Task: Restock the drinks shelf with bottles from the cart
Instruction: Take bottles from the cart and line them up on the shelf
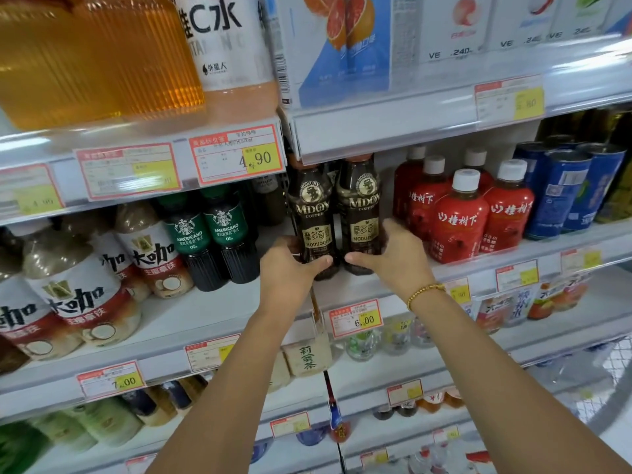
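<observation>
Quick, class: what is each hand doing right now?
Left hand: grips the left coffee bottle.
Right hand: grips the right coffee bottle.

Left hand (290, 271) gripping left bottle (313, 213), right hand (396, 258) gripping right bottle (364, 213) (both upright)

Two dark plastic coffee bottles (314, 213) side by side on white metal shelf (359, 290), green-labelled Americano bottles (219, 234) left, red white-capped bottles (458, 217) right
</observation>
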